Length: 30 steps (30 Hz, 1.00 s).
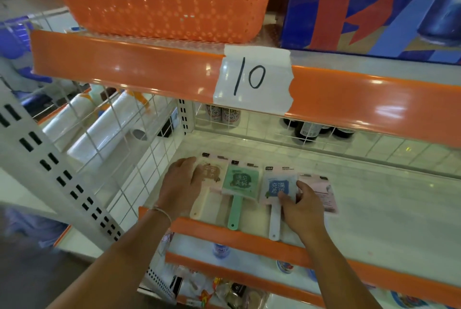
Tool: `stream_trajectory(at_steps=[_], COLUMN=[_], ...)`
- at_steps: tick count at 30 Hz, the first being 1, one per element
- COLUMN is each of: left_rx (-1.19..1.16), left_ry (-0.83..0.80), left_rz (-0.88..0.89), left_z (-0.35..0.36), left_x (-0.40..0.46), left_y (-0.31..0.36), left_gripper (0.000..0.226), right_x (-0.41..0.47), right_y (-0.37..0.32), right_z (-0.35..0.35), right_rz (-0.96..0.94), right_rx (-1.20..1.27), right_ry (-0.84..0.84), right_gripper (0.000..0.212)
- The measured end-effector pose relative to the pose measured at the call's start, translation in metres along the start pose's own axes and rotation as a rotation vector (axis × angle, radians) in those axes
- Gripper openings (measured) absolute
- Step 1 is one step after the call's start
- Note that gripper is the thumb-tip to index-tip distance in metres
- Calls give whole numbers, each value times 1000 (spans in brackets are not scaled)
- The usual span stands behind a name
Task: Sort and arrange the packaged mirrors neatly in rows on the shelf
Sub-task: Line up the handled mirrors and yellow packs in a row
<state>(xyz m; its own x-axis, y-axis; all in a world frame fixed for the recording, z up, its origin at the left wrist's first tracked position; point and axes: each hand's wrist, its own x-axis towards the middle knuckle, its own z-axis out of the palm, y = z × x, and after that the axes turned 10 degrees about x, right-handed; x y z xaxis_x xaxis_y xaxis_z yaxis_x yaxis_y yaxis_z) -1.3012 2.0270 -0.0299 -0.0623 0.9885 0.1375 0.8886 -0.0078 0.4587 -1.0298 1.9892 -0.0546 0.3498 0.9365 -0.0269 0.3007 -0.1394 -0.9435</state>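
Left hand [183, 179] lies flat on the beige mirror [208, 179]; right hand [303, 205] pinches the blue mirror [278, 190]. Lining up the row; next, likely straighten the pink mirror [324, 194] at three o'clock.

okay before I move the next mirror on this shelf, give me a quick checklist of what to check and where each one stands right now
1. Left hand steadying the beige mirror: ok, it rests flat on the pack.
2. Right hand has the blue mirror: ok, fingers touch its lower edge; whether they grip it, cannot tell.
3. Green mirror in line with the beige one: ok, side by side, handles toward the front.
4. Pink mirror squared up: not ok, it lies tilted and partly under the right hand.
5. Room on the shelf to the right: ok, bare surface there.
6. Handles inside the front lip: cannot tell.
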Motion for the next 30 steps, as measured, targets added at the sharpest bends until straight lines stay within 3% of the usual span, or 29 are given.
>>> stream_trajectory(at_steps=[8, 14, 30], left_rx=[-70, -61, -72], left_ry=[-75, -84, -56], left_rz=[52, 57, 61], left_z=[12, 25, 27], left_x=[-11, -9, -10], left_y=[-11, -23, -24], left_gripper=[43, 54, 51], right_x=[5, 4, -6], right_y=[3, 8, -3], right_z=[5, 10, 20], right_rz=[-36, -11, 6], right_rx=[-198, -378, -580], right_ry=[-37, -28, -35], right_gripper=[10, 36, 42])
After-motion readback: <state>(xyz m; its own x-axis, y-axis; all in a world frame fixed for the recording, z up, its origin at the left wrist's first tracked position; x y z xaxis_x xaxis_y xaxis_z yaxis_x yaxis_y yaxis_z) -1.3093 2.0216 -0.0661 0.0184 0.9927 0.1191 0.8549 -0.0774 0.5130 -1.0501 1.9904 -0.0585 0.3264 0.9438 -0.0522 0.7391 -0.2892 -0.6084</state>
